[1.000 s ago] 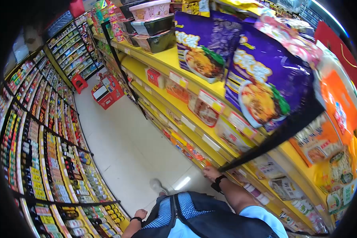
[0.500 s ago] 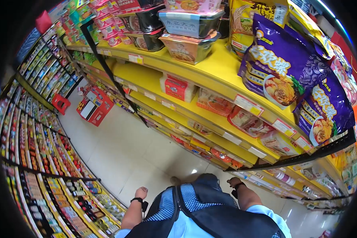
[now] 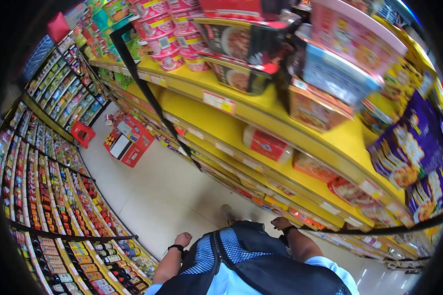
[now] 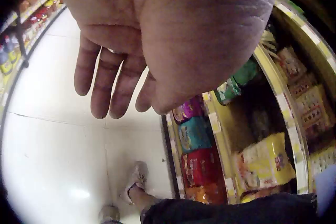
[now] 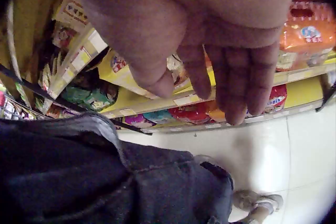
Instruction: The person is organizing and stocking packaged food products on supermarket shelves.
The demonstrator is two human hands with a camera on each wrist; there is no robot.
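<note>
My left hand (image 3: 183, 239) hangs at my side over the aisle floor, holding nothing. In the left wrist view its fingers (image 4: 107, 85) are loosely extended downward. Beside the yellow shelf (image 3: 261, 108), my right hand (image 3: 281, 223) also hangs with nothing in it. The right wrist view shows its fingers (image 5: 239, 82) hanging relaxed, overlapping the lower shelves and their bagged goods. Boxed instant meals (image 3: 339, 69), pink tubs (image 3: 165, 44) and purple noodle bags (image 3: 403, 142) stand on the top shelf. A pack with a red label (image 3: 268, 143) lies one level below.
Along the left side runs a long shelf of bottles and jars (image 3: 59, 196). A red carton (image 3: 130, 142) and a red stool (image 3: 82, 134) stand on the pale tiled floor (image 3: 157, 182) farther down the aisle. A black post (image 3: 138, 73) rises along the right shelf's front.
The view has moved forward along the aisle, so the purple bags slid to the right edge and boxed meals came closer. My right hand has left the shelf's edge and hangs nearer my body.
</note>
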